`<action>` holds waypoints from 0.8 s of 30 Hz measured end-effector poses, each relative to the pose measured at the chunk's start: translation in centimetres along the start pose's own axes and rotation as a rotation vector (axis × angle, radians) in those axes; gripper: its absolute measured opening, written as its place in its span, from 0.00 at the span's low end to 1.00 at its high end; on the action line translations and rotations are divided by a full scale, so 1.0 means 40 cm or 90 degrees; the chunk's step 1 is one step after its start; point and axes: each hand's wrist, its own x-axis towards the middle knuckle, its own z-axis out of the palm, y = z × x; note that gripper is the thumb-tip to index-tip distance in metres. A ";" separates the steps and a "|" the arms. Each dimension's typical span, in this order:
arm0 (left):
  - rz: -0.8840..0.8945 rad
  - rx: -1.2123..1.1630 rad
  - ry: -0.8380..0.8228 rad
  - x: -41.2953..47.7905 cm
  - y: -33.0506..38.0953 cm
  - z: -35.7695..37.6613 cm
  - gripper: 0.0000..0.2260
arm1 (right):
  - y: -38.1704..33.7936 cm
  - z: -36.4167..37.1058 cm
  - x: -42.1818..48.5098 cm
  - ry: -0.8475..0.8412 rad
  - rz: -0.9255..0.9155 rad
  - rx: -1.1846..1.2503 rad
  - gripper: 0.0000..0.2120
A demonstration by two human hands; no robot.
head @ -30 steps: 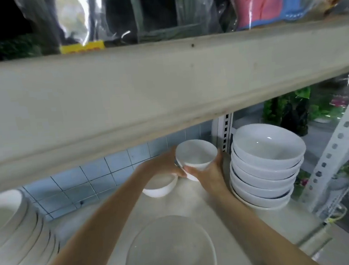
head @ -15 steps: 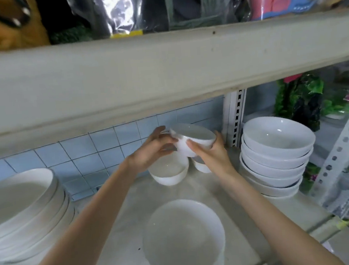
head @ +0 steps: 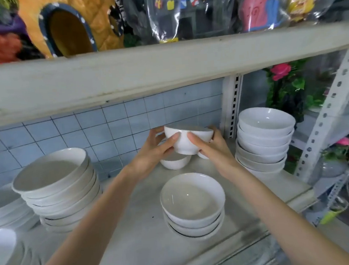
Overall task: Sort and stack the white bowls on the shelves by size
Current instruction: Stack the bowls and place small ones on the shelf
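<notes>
Gripping a small white bowl (head: 187, 140) above the shelf (head: 135, 229)

It is clasped at its sides by the left hand (head: 150, 155) and the right hand (head: 214, 150), fingers curled round it, and is held just above a second bowl (head: 175, 162) standing at the back.

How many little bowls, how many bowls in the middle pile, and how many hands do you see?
Little bowls: 3, the held little bowl, the little bowl under it and the half-hidden little bowl
Bowls in the middle pile: 3
Hands: 2, the left hand and the right hand, both gripping the held one
Total: 8
</notes>
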 end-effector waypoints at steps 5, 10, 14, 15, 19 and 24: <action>0.072 0.062 0.002 -0.018 0.037 0.005 0.35 | -0.070 -0.020 -0.053 -0.027 -0.072 0.005 0.32; 0.122 0.097 0.000 -0.012 0.097 0.092 0.31 | -0.141 -0.114 -0.067 -0.032 -0.112 -0.003 0.38; 0.154 0.107 -0.013 0.011 0.129 0.198 0.33 | -0.184 -0.221 -0.058 -0.036 -0.139 -0.035 0.28; 0.159 0.114 -0.024 0.023 0.134 0.222 0.34 | -0.188 -0.249 -0.054 -0.028 -0.148 -0.051 0.29; 0.164 0.148 -0.061 0.073 0.150 0.312 0.30 | -0.197 -0.344 -0.033 0.005 -0.175 -0.103 0.31; 0.153 0.166 -0.093 0.133 0.135 0.400 0.23 | -0.182 -0.437 -0.007 0.020 -0.181 -0.142 0.30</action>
